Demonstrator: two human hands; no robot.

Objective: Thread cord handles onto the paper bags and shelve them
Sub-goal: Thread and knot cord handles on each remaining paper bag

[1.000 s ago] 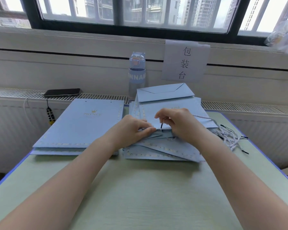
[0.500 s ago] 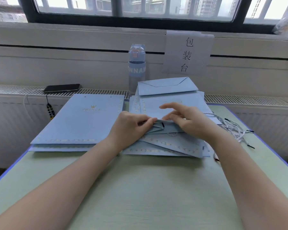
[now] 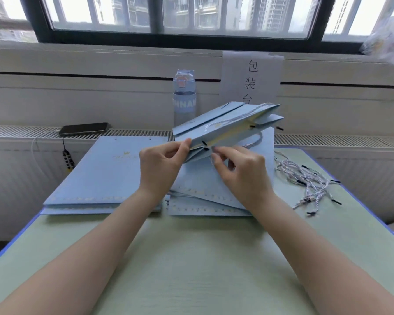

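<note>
Since half a second ago the bag (image 3: 228,126) has risen off the right stack (image 3: 200,185). It now hangs tilted in the air just in front of the bottle (image 3: 184,96). The tabletop (image 3: 191,258) spreads out in front of the bottle. A left stack (image 3: 105,173) of flat bags lies front-left of the bottle, and the right stack lies straight in front of it, under the lifted bag. Loose cords (image 3: 305,180) lie tangled front-right of the bottle. A phone (image 3: 84,128) rests to the bottle's left on the grille. The left grip (image 3: 162,164) pinches the bag's near corner. The right grip (image 3: 241,169) pinches a cord (image 3: 260,138) at the bag's near edge, beside a black tip.
</note>
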